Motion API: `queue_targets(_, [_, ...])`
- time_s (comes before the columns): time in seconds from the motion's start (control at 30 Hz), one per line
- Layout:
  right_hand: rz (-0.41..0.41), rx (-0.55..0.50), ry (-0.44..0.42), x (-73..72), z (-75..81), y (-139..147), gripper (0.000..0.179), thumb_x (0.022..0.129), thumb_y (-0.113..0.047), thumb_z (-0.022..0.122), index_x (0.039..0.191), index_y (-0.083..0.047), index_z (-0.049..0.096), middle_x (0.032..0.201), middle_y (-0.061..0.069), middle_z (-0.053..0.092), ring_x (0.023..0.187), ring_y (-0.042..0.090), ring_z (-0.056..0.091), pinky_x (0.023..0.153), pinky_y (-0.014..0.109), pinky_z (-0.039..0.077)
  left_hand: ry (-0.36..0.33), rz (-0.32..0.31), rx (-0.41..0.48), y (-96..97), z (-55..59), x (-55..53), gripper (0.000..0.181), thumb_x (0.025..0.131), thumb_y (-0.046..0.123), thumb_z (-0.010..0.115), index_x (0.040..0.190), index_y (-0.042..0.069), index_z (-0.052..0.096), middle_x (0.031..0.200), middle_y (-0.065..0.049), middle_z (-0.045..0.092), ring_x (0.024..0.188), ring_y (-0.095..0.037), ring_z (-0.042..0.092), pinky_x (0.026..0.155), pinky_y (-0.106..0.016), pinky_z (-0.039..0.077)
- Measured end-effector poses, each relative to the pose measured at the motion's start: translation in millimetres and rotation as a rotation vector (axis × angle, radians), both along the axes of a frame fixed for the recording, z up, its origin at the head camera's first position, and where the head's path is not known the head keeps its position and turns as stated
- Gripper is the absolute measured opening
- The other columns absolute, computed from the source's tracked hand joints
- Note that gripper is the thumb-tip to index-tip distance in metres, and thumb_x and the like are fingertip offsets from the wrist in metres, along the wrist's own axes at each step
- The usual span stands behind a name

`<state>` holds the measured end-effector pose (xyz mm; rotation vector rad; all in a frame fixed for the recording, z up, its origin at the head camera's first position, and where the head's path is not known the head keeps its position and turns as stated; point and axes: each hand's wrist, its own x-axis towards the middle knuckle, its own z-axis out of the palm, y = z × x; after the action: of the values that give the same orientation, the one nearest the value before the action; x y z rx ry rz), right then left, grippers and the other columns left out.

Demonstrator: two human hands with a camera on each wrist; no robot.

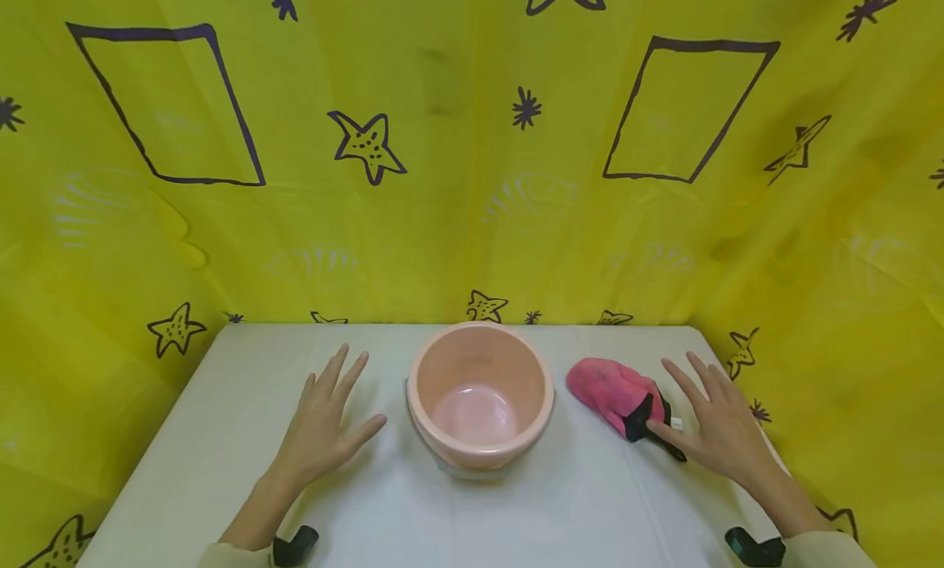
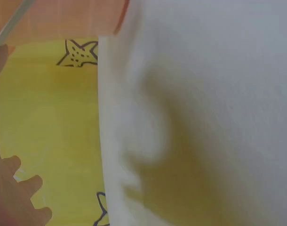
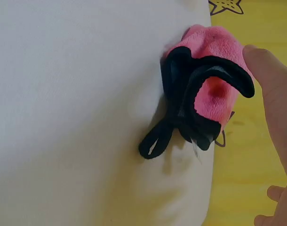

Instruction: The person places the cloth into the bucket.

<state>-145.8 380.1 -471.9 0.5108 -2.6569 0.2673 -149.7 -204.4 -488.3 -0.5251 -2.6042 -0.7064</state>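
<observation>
A pale pink plastic bucket (image 1: 481, 457) stands upright near the middle of the table, and its inside holds nothing. To its right lies a pink plush mitt (image 1: 608, 388) with a black-edged opening and a black hanging loop (image 3: 155, 142). My left hand (image 1: 324, 429) is held over the table left of the bucket, its fingers spread and holding nothing. My right hand (image 1: 719, 424) hovers beside the mitt with spread fingers, and its thumb overlaps the mitt's black edge in the head view. In the right wrist view the thumb (image 3: 270, 80) shows close to the pink cloth.
The white table (image 1: 354, 519) has a far edge that meets a yellow curtain (image 1: 442, 248) printed with starfish. The same curtain runs along both sides. A pale handle (image 2: 14, 21) shows against the bucket in the left wrist view. Dark wrist devices (image 1: 297, 545) sit at both cuffs.
</observation>
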Motion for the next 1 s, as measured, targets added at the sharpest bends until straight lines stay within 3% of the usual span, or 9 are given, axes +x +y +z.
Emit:
queue_targets(0.07, [0.012, -0.019, -0.003, -2.1, -0.6, -3, 0.100, 0.078, -0.056, 0.082, 0.160, -0.022, 0.036, 0.155, 0.030, 0.037, 0.134, 0.057, 0.038, 0.114, 0.070, 0.024, -0.004, -0.027, 0.036, 6.3, 2.5, -0.5, 0.093, 0.086, 0.045, 0.078, 0.163, 0.024, 0.030, 0.170, -0.010, 0.020, 0.148, -0.045, 0.032, 0.113, -0.074, 0.021])
queue_targets(0.17, [0.006, -0.044, -0.032, -4.5, -1.2, -10, 0.100, 0.077, -0.049, 0.085, 0.160, -0.022, 0.036, 0.155, 0.029, 0.036, 0.132, 0.057, 0.039, 0.100, 0.077, 0.034, -0.024, -0.068, 0.101, 17.4, 8.9, 0.0, 0.090, 0.089, 0.041, 0.076, 0.164, 0.024, 0.028, 0.171, -0.006, 0.018, 0.148, -0.044, 0.033, 0.112, -0.074, 0.025])
queue_targets(0.3, [-0.007, -0.064, -0.079, -8.7, 1.4, -25, 0.100, 0.078, -0.045, 0.086, 0.161, -0.023, 0.035, 0.157, 0.028, 0.034, 0.132, 0.059, 0.038, 0.090, 0.083, 0.036, -0.061, -0.141, 0.214, 32.9, 17.9, 1.3, 0.087, 0.092, 0.036, 0.071, 0.165, 0.026, 0.024, 0.171, -0.002, 0.017, 0.152, -0.038, 0.028, 0.110, -0.073, 0.030])
queue_targets(0.47, [0.016, -0.168, -0.155, -18.9, 3.0, -49, 0.092, 0.081, -0.037, 0.086, 0.158, -0.018, 0.038, 0.158, 0.030, 0.033, 0.133, 0.062, 0.036, 0.092, 0.085, 0.033, -0.075, -0.224, 0.314, 51.9, 23.6, 3.1, 0.082, 0.095, 0.030, 0.066, 0.165, 0.023, 0.023, 0.170, -0.003, 0.024, 0.150, -0.035, 0.033, 0.111, -0.071, 0.031])
queue_targets(0.6, [0.010, -0.311, -0.303, -28.3, 2.5, -70, 0.086, 0.088, -0.036, 0.081, 0.158, -0.015, 0.037, 0.160, 0.031, 0.029, 0.138, 0.061, 0.030, 0.096, 0.085, 0.030, -0.095, -0.271, 0.388, 64.0, 22.6, 4.8, 0.078, 0.097, 0.025, 0.063, 0.164, 0.020, 0.024, 0.168, -0.003, 0.029, 0.145, -0.035, 0.042, 0.109, -0.067, 0.037])
queue_targets(0.7, [-0.046, -0.379, -0.392, -35.8, 1.1, -84, 0.083, 0.091, -0.042, 0.076, 0.159, -0.016, 0.036, 0.161, 0.030, 0.027, 0.142, 0.057, 0.026, 0.099, 0.083, 0.030, -0.127, -0.301, 0.436, 71.4, 19.8, 5.9, 0.076, 0.097, 0.020, 0.061, 0.164, 0.020, 0.024, 0.167, -0.004, 0.032, 0.144, -0.034, 0.043, 0.109, -0.063, 0.041])
queue_targets(0.9, [-0.219, -0.409, -0.451, -49.2, -8.1, -101, 0.080, 0.094, -0.051, 0.068, 0.158, -0.014, 0.036, 0.161, 0.026, 0.033, 0.141, 0.053, 0.033, 0.104, 0.075, 0.036, -0.190, -0.292, 0.479, 81.6, 12.8, 8.1, 0.073, 0.099, 0.026, 0.059, 0.163, 0.027, 0.026, 0.163, -0.002, 0.039, 0.138, -0.030, 0.052, 0.104, -0.060, 0.045])
queue_targets(1.0, [-0.300, -0.416, -0.480, -51.7, -13.5, -101, 0.081, 0.094, -0.051, 0.068, 0.158, -0.014, 0.035, 0.158, 0.025, 0.037, 0.136, 0.053, 0.037, 0.108, 0.075, 0.027, -0.203, -0.288, 0.493, 84.6, 11.3, 8.5, 0.071, 0.100, 0.027, 0.059, 0.163, 0.029, 0.027, 0.162, -0.003, 0.041, 0.134, -0.031, 0.055, 0.103, -0.060, 0.047])
